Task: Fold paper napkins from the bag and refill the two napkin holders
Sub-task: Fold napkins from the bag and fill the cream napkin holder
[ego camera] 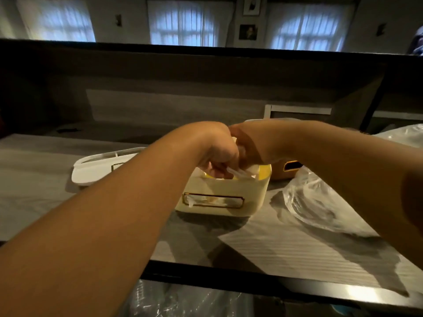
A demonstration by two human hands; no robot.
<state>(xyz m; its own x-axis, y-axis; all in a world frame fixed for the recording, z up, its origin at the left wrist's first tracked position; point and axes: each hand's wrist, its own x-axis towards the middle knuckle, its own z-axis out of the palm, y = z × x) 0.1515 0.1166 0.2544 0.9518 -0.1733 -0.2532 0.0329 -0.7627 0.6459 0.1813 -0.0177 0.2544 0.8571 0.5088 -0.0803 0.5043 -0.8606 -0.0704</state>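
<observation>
A cream napkin holder [251, 191] with a gold-framed slot in its front stands open on the table. My left hand [219, 159] reaches down into its top and pinches a white napkin [238, 173] at the rim. My right hand [249, 147] is bent down beside the left one over the same opening; its fingers are hidden behind the wrist. White paper shows through the front slot. The holder's white lid [91, 168] lies to the left. A second, brownish holder [289, 168] peeks out behind my right forearm.
A crumpled clear plastic bag [315, 202] lies right of the cream holder. The grey striped table [263, 245] has a dark front edge close to me. A raised dark counter wall runs across the back. More clear plastic lies below the table edge.
</observation>
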